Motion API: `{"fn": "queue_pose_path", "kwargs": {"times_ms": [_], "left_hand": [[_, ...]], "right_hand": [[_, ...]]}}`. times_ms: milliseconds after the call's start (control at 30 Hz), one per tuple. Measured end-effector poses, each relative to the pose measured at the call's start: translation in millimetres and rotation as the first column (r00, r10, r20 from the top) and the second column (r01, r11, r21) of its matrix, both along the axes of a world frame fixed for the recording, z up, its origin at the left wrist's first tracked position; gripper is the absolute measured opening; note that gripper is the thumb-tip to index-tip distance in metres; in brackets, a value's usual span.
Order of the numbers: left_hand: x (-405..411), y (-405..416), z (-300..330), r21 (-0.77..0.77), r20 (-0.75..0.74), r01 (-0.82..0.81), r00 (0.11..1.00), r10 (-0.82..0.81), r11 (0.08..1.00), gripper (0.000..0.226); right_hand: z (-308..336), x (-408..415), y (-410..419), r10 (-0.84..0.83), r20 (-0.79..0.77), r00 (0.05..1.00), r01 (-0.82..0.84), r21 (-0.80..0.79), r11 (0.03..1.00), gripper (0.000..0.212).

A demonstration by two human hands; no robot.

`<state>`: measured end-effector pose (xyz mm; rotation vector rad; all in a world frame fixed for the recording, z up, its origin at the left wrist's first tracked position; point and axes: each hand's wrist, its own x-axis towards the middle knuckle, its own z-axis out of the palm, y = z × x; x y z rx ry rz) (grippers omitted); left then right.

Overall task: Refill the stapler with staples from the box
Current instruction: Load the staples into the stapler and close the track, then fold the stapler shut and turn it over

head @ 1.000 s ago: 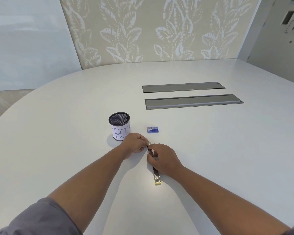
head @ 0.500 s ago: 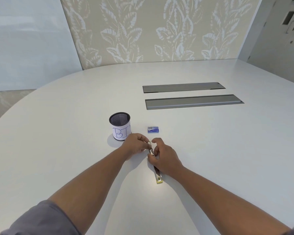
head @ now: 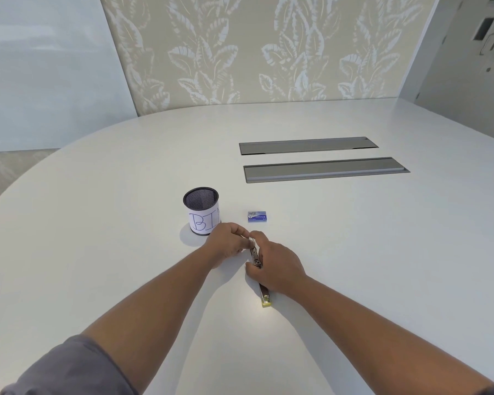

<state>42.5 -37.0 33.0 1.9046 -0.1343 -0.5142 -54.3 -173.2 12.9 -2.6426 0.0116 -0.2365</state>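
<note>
A slim stapler (head: 265, 295) lies opened flat on the white table (head: 382, 252), its yellowish end toward me and its metal staple channel visible between my hands. My right hand (head: 277, 266) presses down on its middle. My left hand (head: 228, 244) pinches the far end of the stapler, fingertips closed at a small pale piece there; I cannot tell whether that piece is a strip of staples. The small blue staple box (head: 257, 216) sits shut on the table just beyond my hands.
A black mesh cup (head: 201, 210) with a paper label reading "BI" stands left of the box, close to my left hand. Two long grey cable hatches (head: 322, 169) are set into the table farther back. A leaf-patterned wall rises behind the table.
My right hand has slid a little forward along the stapler and my left fingers have tightened at its far end. The box and cup have not moved.
</note>
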Motion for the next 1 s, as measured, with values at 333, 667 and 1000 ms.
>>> {"fn": "queue_pose_path", "kwargs": {"times_ms": [333,667,1000], "left_hand": [[-5.2,-3.4,-1.3,0.001,0.002,-0.058,0.998,0.058,0.998,0.041],[-17.8,-9.9,16.6,-0.42,-0.317,-0.188,0.947,0.051,0.888,0.019],[-17.1,-6.9,20.4,-0.528,-0.254,-0.202,0.964,0.074,0.825,0.013]], "right_hand": [[13.4,-5.9,0.8,-0.126,-0.023,0.992,0.128,0.087,0.988,0.05],[28.8,-4.9,4.2,-0.175,0.102,0.979,0.139,0.287,0.948,0.043],[37.1,-1.4,-5.0,-0.06,-0.053,0.997,0.079,0.537,0.84,0.044]]}}
